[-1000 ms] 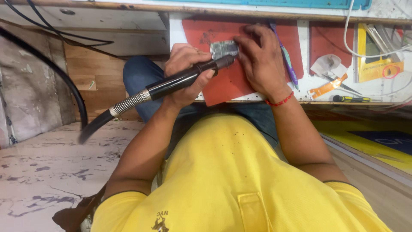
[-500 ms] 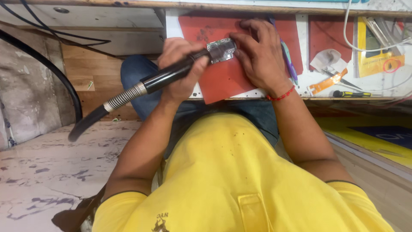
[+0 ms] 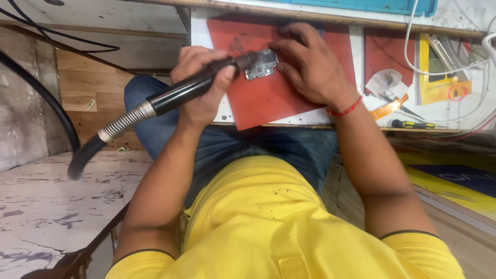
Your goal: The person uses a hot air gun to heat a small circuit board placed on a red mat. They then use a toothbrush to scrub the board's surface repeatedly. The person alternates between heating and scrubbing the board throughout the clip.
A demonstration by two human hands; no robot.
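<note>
I'm gripping the black hot-air handpiece (image 3: 186, 90) in my closed left hand (image 3: 201, 85), its nozzle touching the small circuit board (image 3: 261, 64). My right hand (image 3: 307, 67) is pressing curled fingers on the board, which is lying on the red mat (image 3: 268, 98) near the worktop's front edge.
</note>
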